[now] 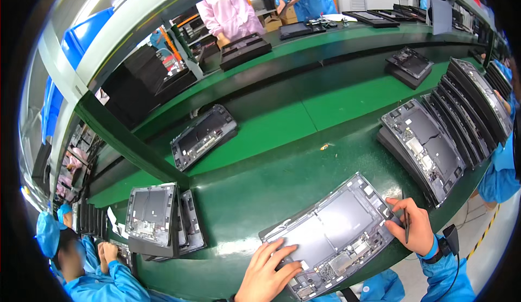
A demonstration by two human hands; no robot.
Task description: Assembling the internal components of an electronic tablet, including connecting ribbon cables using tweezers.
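Note:
An opened tablet housing [336,231] lies tilted at the front edge of the green bench, its silver inner plate and circuit boards facing up. My left hand [268,272] rests on its left end with fingers spread over the frame. At the opposite end, my right hand [415,229] touches the right edge with thumb and fingers. It also holds a slim dark tool [405,220], which looks like tweezers, upright between the fingers. The underside of the housing is hidden.
Right of me, a tablet housing [423,147] leans by a row of black housings [461,115]. More stacked housings [152,215] stand at left. A single housing [204,136] lies on the green belt [287,120]. A co-worker in blue [92,264] sits at left.

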